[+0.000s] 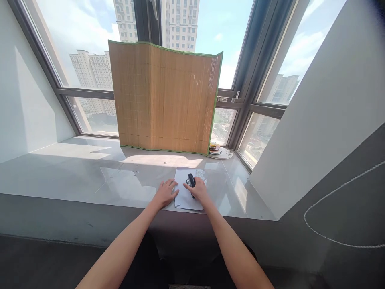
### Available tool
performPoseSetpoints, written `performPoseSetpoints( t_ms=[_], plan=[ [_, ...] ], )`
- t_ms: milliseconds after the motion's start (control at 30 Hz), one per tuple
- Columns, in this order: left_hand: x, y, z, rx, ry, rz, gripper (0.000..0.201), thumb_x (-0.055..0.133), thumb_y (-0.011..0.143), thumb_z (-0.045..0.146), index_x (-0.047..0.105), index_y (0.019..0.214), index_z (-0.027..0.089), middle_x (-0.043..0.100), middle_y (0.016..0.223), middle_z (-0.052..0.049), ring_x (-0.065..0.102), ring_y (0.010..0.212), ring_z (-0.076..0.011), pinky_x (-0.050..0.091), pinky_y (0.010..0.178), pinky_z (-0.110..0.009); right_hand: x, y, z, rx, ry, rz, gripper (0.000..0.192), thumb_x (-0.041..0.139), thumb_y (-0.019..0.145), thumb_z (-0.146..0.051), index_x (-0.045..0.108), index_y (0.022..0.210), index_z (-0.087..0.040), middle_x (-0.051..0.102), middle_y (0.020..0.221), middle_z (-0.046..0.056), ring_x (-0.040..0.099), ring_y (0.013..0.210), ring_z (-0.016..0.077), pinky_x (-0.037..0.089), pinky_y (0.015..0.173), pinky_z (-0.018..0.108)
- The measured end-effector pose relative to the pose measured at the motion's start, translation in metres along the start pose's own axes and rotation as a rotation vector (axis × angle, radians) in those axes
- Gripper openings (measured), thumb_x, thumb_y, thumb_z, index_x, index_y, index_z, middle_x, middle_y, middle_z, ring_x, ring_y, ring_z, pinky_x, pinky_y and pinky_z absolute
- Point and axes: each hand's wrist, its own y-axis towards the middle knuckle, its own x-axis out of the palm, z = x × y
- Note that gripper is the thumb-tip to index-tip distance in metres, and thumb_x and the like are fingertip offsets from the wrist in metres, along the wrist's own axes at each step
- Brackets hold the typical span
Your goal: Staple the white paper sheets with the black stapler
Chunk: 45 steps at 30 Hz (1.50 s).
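White sheets of paper (185,204) lie on the windowsill in front of me, with printing or writing at the upper right corner. My left hand (165,194) rests on the left edge of the sheets, its fingers spread and lying flat. My right hand (199,190) is closed around a small black stapler (191,180) over the middle of the paper. Part of the stapler is hidden by the fingers. I cannot tell whether its jaw is pressed onto the paper.
A bamboo mat (165,98) with green edging stands upright against the window. Several stacked plates (221,153) sit beside it at right. Tiny pieces, perhaps staples (165,163), are scattered on the glossy sill (75,172). A white cord (319,237) loops at far right.
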Motion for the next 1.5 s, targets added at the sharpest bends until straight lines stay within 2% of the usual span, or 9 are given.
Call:
performPoseSetpoints(
  t_ms=[233,533,700,800,900,1100,1200,1367,1500],
  plan=[
    [-0.002,-0.003,0.006,-0.018,0.006,0.035,0.028,0.049,0.099,0.039,0.058,0.120,0.023,0.056,0.144,-0.011,0.054,0.132,-0.0290,0.025,0.122,-0.053,-0.006,-0.021,-0.003,-0.017,0.013,0.039,0.039,0.057,0.092,-0.024,0.064,0.130,-0.022,0.073,0.114,0.010,0.066,0.109,0.0266,0.049,0.091,0.031],
    [-0.001,-0.004,0.004,0.023,0.061,0.115,0.025,0.053,0.095,0.044,0.060,0.104,0.021,0.057,0.125,-0.012,0.058,0.113,-0.0304,0.045,0.103,-0.047,-0.015,-0.021,0.023,-0.224,0.108,-0.028,0.046,0.050,0.095,-0.024,0.065,0.139,-0.029,0.067,0.132,0.005,0.058,0.123,0.0259,0.044,0.107,0.037],
    [0.001,-0.002,-0.001,0.008,0.039,0.119,0.020,0.056,0.092,0.039,0.060,0.098,0.021,0.055,0.123,-0.013,0.057,0.115,-0.0313,0.047,0.101,-0.047,-0.015,-0.019,0.032,0.005,0.118,0.080,0.056,0.019,0.105,-0.026,0.067,0.134,-0.024,0.068,0.131,0.008,0.058,0.124,0.0230,0.044,0.107,0.034],
    [-0.002,-0.002,-0.001,0.014,-0.018,0.091,0.014,0.056,0.086,0.026,0.060,0.099,0.021,0.054,0.132,-0.014,0.054,0.127,-0.0323,0.044,0.109,-0.047,-0.014,-0.016,0.035,0.125,0.081,0.047,0.056,0.017,0.103,-0.024,0.066,0.128,-0.021,0.070,0.123,0.009,0.059,0.120,0.0230,0.044,0.104,0.031],
    [-0.005,-0.003,-0.003,-0.015,-0.148,0.057,0.033,0.052,0.085,0.021,0.057,0.117,0.021,0.051,0.146,-0.013,0.048,0.138,-0.0310,0.041,0.114,-0.046,-0.011,-0.014,0.036,0.148,0.137,0.031,0.053,0.018,0.100,-0.022,0.063,0.128,-0.020,0.071,0.117,0.009,0.061,0.117,0.0231,0.046,0.100,0.030],
    [-0.007,-0.005,-0.009,-0.115,-0.328,0.017,0.070,0.055,0.085,0.026,0.036,0.152,0.018,0.044,0.159,-0.015,0.047,0.144,-0.0314,0.043,0.114,-0.044,-0.009,-0.012,0.040,0.143,0.320,0.088,0.051,0.024,0.097,-0.028,0.065,0.125,-0.018,0.072,0.114,0.009,0.064,0.111,0.0243,0.047,0.098,0.033],
    [-0.005,-0.006,-0.011,-0.104,-0.325,0.017,0.069,0.054,0.085,0.028,0.039,0.152,0.018,0.044,0.159,-0.014,0.046,0.144,-0.0314,0.042,0.115,-0.044,-0.014,-0.012,0.041,0.064,0.400,0.149,0.052,0.028,0.100,-0.040,0.068,0.124,-0.018,0.072,0.121,0.011,0.063,0.114,0.0251,0.048,0.100,0.035],
    [-0.002,-0.006,-0.013,-0.085,-0.444,0.058,0.065,0.055,0.085,0.027,0.045,0.149,0.019,0.046,0.158,-0.013,0.046,0.145,-0.0321,0.040,0.119,-0.046,-0.021,-0.016,0.034,-0.103,0.278,-0.038,0.040,0.068,0.084,-0.049,0.077,0.112,-0.023,0.075,0.106,0.009,0.067,0.098,0.0264,0.052,0.092,0.037],
    [-0.002,-0.001,-0.019,-0.169,-0.860,0.178,0.051,0.056,0.090,0.037,0.055,0.138,0.019,0.050,0.154,-0.016,0.051,0.141,-0.0334,0.049,0.111,-0.046,-0.022,-0.023,0.009,-0.216,0.309,0.123,0.030,0.077,0.082,-0.042,0.079,0.103,-0.021,0.074,0.093,0.008,0.065,0.084,0.0242,0.052,0.080,0.035]
  ],
)
